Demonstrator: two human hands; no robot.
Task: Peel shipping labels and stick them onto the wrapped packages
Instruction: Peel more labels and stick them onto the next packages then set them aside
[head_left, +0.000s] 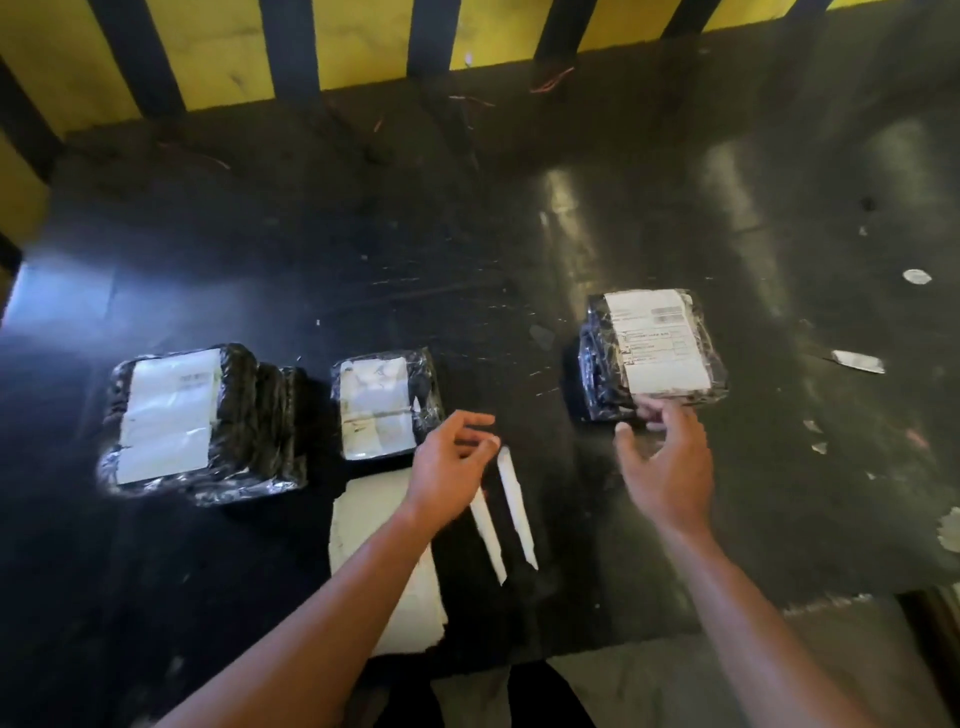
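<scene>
- So the right hand (667, 462) has loose fingers touching the labelled package (655, 353)
- left hand (451, 467) spread, label print too blurry to read

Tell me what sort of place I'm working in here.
Probably a packing or dispatch station: labelled wrapped packages lie on a scuffed black table, a stack of label sheets sits nearby, and yellow-and-black hazard striping runs behind.

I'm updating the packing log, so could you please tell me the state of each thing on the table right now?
Left package stack: wrapped, labelled.
Middle package: wrapped, labelled.
Right package: wrapped, labelled, fingertips at its near edge.
Label sheets: flat on the table.
Two backing strips: loose on the table.
Left hand: holds nothing.
Right hand: open, touching the right package.
</scene>
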